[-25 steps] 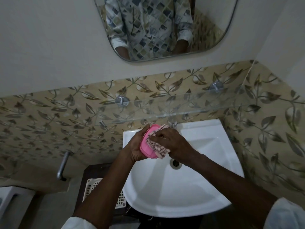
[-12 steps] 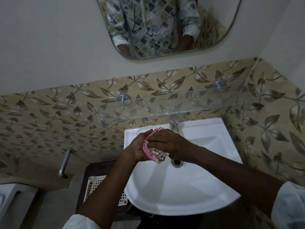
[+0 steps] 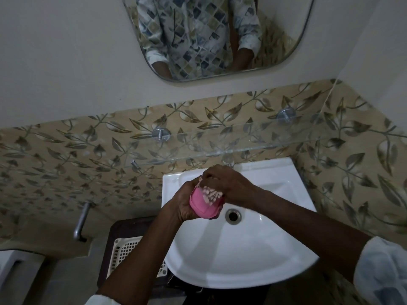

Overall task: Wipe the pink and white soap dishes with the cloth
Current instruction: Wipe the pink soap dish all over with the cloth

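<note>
My left hand (image 3: 184,202) grips the pink soap dish (image 3: 201,206) from its left side and holds it over the white sink (image 3: 242,249). With its fingers curled, my right hand (image 3: 226,184) pinches a pink-and-white patterned cloth (image 3: 210,193) against the upper part of the dish. Most of the cloth is hidden under that hand. No white soap dish shows in this view.
A glass shelf (image 3: 253,146) runs along the leaf-patterned tiles just above the sink. The tap (image 3: 229,160) stands behind my hands, and the drain (image 3: 233,215) lies right of the dish. A white lattice basket (image 3: 125,252) sits below left, near a metal pipe (image 3: 81,221).
The dish has turned in my left hand, so more of its pink surface shows below the cloth. My right hand and the cloth have shifted up toward the dish's top edge.
</note>
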A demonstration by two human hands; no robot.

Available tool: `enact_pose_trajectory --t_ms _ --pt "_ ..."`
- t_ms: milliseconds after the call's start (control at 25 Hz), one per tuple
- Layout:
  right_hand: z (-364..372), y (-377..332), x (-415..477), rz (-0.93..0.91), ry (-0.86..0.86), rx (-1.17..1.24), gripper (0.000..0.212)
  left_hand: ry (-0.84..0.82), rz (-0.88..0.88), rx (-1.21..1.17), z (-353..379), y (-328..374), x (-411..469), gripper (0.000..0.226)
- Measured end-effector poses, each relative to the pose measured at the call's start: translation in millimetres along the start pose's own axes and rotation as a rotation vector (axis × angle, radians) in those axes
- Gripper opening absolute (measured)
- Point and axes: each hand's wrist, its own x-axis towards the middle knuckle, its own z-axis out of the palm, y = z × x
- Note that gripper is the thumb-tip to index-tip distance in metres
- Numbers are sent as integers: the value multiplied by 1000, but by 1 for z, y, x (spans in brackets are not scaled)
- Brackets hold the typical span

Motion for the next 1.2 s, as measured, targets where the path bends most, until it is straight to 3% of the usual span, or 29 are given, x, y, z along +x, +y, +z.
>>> enact_pose_trajectory --t_ms 80,200,320,440,640,760,880,960,1080,1200 --pt "-5 9 3 106 -2 -17 30 -7 14 -12 1 -2 0 56" --pt "1 3 0 -25 -53 -17 32 26 80 -19 0 -2 6 51" --pt "-3 10 2 156 17 18 28 41 81 12 3 -3 5 57" --pt "-2 11 5 172 -20 -45 27 54 125 10 0 3 8 55" --pt "13 11 11 551 -10 -34 19 93 256 47 -9 -1 24 65" --pt "22 4 8 682 -117 21 24 97 295 81 -18 -5 28 68" --pt "17 13 11 905 -194 169 6 142 364 112 -22 -12 32 62" --pt "12 24 16 1090 -149 332 14 179 437 100 -17 -17 34 56" --pt "9 23 17 1175 51 455 17 207 571 111 -10 -15 37 52" --pt "13 17 13 1306 -80 705 24 231 640 99 -11 -15 38 55"
